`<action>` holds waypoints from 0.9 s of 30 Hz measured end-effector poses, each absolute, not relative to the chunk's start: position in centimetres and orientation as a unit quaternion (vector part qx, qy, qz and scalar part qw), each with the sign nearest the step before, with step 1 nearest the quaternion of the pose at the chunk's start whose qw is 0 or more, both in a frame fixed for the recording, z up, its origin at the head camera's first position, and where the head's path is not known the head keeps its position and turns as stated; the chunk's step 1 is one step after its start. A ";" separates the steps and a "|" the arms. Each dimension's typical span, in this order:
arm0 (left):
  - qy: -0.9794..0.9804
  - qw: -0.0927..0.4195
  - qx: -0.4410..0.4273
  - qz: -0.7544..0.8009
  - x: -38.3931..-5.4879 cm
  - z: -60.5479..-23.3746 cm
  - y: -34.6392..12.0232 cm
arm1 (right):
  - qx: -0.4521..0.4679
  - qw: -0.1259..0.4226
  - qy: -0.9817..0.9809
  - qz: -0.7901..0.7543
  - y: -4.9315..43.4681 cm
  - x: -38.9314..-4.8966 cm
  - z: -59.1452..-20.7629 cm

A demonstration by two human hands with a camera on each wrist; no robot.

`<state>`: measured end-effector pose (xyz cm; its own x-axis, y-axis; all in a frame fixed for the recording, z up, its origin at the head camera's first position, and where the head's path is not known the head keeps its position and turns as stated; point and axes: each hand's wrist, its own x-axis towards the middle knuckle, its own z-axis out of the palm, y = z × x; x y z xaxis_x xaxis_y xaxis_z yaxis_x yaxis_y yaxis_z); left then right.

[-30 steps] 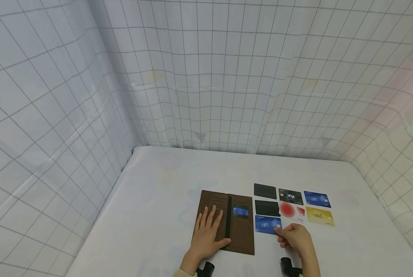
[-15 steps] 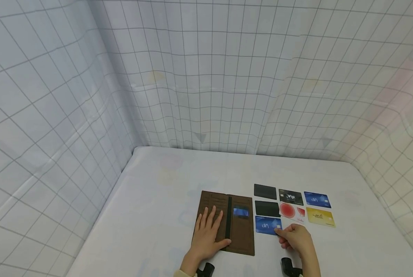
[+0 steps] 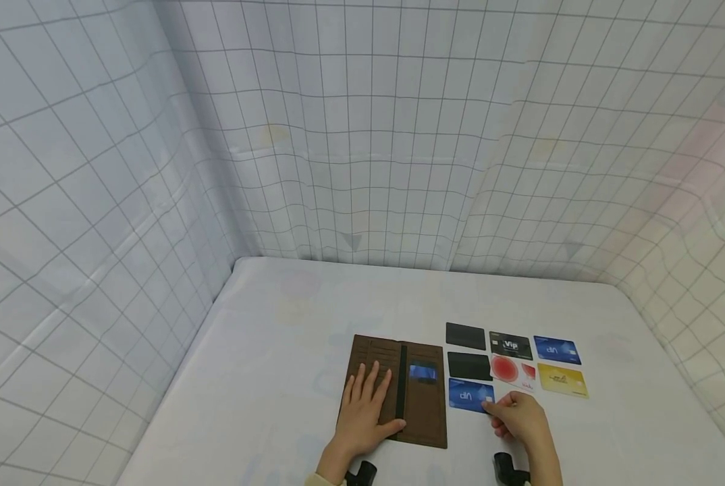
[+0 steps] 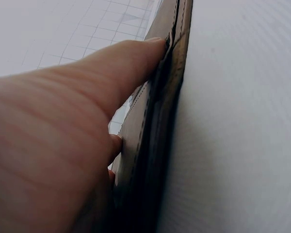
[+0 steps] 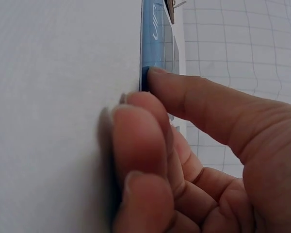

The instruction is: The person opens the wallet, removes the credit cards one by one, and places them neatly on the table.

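A brown wallet [image 3: 424, 418] lies opened flat on the white table, with a dark strap down its middle. My left hand [image 3: 360, 413] rests on its left half, fingers spread and straight; the thumb reaches toward the strap. In the left wrist view the thumb touches the edge of the wallet [image 4: 179, 53]. A blue card [image 3: 467, 394] lies just right of the wallet. Its lower right corner is between the thumb and fingers of my right hand [image 3: 520, 417]. The right wrist view shows the thumb on the blue card [image 5: 153, 39], other fingers curled near the tabletop.
Beyond the right hand lie more cards: two plain black ones, a black Vip card [image 3: 511, 345], a red-and-white card [image 3: 512, 372], another blue card [image 3: 557, 349] and a yellow card [image 3: 561, 380]. A blue card [image 3: 423, 372] shows in the wallet's right half. Grid-patterned curtains [image 3: 350, 135] surround the table.
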<state>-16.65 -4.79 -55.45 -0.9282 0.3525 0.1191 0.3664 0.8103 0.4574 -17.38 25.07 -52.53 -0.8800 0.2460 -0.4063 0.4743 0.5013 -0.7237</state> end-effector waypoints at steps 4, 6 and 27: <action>-0.952 0.015 -0.189 -0.242 -16.7 -55.5 -4.8 | 0.208 0.126 0.858 -0.452 25.1 -17.4 -52.5; -0.952 0.016 -0.189 -0.241 -16.7 -55.5 -4.8 | 0.210 0.125 0.859 -0.449 25.1 -17.4 -52.5; -0.951 0.019 -0.192 -0.243 -16.7 -55.6 -4.8 | 0.165 0.098 0.912 -0.363 24.4 -17.8 -51.9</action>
<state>-16.68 -4.81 -55.57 -0.9258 0.3555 0.1287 0.3736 0.8085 0.4547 -17.83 24.36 -51.91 -0.9264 0.2295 -0.2984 0.3719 0.6817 -0.6300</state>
